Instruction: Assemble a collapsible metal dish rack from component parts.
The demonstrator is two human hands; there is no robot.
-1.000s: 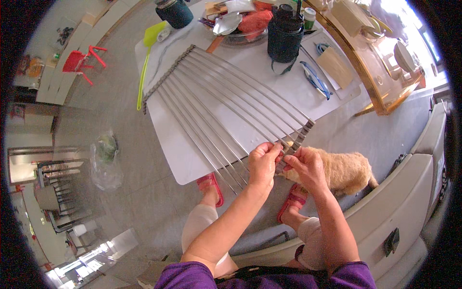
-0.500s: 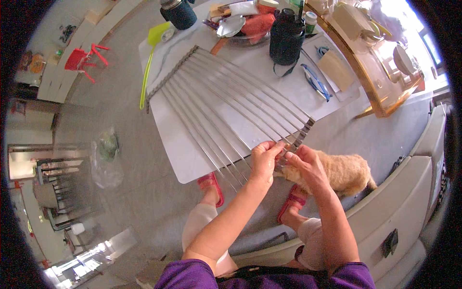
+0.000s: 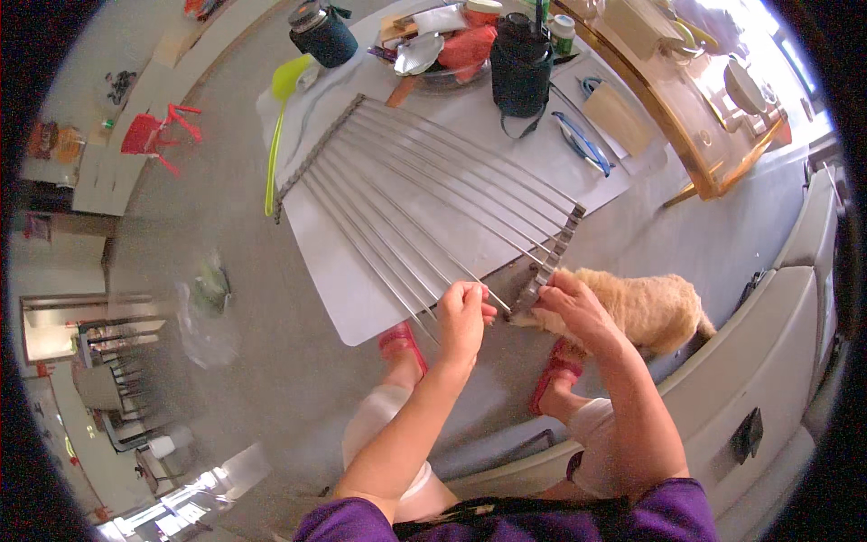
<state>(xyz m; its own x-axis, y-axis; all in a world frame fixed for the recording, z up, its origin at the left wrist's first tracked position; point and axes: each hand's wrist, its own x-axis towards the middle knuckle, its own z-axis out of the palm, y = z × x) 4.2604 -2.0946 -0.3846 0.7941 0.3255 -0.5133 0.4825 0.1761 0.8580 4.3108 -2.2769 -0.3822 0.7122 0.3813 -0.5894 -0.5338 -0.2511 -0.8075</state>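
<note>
A roll-up drying rack [image 3: 433, 185] of thin metal rods lies fanned across the white table. Its far ends sit in a grey strip [image 3: 318, 155]; a second grey strip [image 3: 562, 242] hangs past the table's near edge with several rods in it. My right hand [image 3: 578, 309] grips the lower part of this near strip between thumb and fingers. To its left, my left hand [image 3: 464, 318] is closed with curled fingers around a metal rod [image 3: 448, 282], the grip itself partly hidden. Several rods beside it end loose, outside the near strip.
A tan cat [image 3: 655, 307] stands on the floor right of my hands. On the table are a green fly swatter [image 3: 278, 135], a black-sleeved bottle [image 3: 521, 77], a dark jar [image 3: 322, 36] and blue-handled pliers [image 3: 582, 144]. A pale sofa [image 3: 736, 361] flanks the right.
My left hand has moved left and down, away from my right hand, to the looser rods. The right hand stays on the near strip. The cat has shifted slightly.
</note>
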